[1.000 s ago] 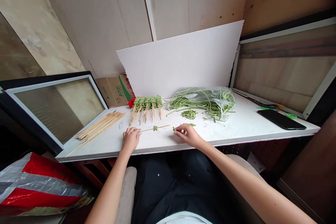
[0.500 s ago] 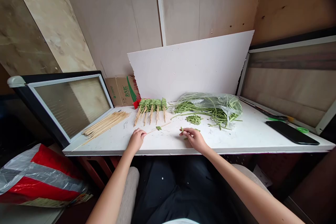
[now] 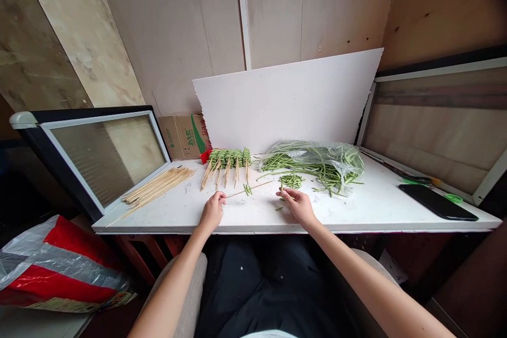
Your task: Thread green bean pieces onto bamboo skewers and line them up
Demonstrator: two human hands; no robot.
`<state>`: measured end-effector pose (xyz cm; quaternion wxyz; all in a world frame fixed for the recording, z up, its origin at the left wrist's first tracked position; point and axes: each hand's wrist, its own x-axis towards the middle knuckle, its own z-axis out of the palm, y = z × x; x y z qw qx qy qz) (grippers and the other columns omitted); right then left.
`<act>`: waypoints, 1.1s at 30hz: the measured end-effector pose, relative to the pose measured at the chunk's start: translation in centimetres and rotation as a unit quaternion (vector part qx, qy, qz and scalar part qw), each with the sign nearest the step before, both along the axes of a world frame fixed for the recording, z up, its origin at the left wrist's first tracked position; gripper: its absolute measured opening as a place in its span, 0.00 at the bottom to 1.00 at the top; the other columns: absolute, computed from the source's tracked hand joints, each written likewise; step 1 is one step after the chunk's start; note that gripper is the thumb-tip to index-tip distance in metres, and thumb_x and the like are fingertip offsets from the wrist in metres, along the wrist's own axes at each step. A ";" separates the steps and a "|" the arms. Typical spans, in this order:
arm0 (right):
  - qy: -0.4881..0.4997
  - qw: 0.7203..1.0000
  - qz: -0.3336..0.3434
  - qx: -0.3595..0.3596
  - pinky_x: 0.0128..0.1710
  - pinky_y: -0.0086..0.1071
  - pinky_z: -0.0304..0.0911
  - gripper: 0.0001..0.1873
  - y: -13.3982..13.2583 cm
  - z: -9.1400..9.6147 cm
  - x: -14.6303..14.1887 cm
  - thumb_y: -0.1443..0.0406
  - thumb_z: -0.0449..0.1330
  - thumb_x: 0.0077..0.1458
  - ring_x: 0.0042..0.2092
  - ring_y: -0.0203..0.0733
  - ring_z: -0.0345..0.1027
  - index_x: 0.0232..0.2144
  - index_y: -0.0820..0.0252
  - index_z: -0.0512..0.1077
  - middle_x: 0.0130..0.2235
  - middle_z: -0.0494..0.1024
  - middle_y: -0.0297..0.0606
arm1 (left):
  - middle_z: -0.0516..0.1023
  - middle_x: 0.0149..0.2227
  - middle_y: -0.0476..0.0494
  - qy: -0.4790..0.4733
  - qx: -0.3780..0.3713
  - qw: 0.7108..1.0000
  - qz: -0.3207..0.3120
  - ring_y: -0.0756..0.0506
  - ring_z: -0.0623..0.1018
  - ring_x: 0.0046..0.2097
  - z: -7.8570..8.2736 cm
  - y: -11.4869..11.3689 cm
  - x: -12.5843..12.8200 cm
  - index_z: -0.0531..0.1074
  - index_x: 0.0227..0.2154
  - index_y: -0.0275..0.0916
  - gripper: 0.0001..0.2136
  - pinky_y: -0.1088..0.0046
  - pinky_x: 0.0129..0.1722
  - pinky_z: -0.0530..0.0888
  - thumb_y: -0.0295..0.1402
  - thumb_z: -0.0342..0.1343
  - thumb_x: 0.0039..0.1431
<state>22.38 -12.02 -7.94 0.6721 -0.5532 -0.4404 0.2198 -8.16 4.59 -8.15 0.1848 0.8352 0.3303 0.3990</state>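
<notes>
Pinched in my left hand [image 3: 213, 210] is a thin wooden skewer [image 3: 260, 185] pointing to the right, with a few short green bean pieces [image 3: 247, 189] threaded on it. My right hand [image 3: 298, 206] is closed on a single bean piece [image 3: 281, 188], held nearly upright and apart from the skewer's tip. Just beyond my right hand lies a heap of cut bean pieces [image 3: 292, 180]. A loose bean piece [image 3: 279, 208] rests on the table below my right fingers.
Loaded bean skewers [image 3: 229, 158] are stacked at the back. Bare skewers [image 3: 160, 187] lie at the left. Behind the heap is a plastic bag of long beans [image 3: 312, 161]. A black phone [image 3: 438, 202] lies on the white table [image 3: 158, 216] at the right.
My left hand has moved slightly right and up with the skewer. The bean pieces on it look more spread out. My right hand has shifted a little right, still holding a bean piece.
</notes>
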 end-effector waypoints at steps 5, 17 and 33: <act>0.034 0.999 -0.003 -0.005 0.51 0.48 0.73 0.34 0.2 -0.2 0.4 0.39 0.67 0.52 0.50 0.57 0.80 0.46 0.60 0.81 0.45 0.86 0.50 | 0.77 0.32 0.47 -0.042 -0.031 0.999 -0.011 0.45 0.77 0.34 -0.3 -2.9 3.1 0.69 0.42 0.43 0.08 0.69 0.40 0.71 0.31 0.45 0.71; 0.089 0.995 -0.041 0.015 0.35 0.38 0.71 0.38 -0.1 0.4 0.6 0.35 0.66 0.49 0.43 0.51 0.78 0.45 0.61 0.80 0.44 0.85 0.50 | 0.79 0.32 0.46 -0.037 -0.033 0.998 0.025 0.43 0.78 0.36 -1.8 -3.4 3.8 0.71 0.40 0.44 0.08 0.69 0.39 0.69 0.30 0.47 0.68; 0.103 0.994 -0.036 0.010 0.34 0.35 0.70 0.37 0.1 0.2 0.7 0.35 0.65 0.49 0.41 0.48 0.75 0.44 0.60 0.80 0.43 0.84 0.47 | 0.79 0.32 0.46 -0.017 -0.041 0.999 0.025 0.43 0.78 0.36 -1.7 -3.6 3.7 0.72 0.41 0.43 0.08 0.69 0.39 0.70 0.31 0.47 0.69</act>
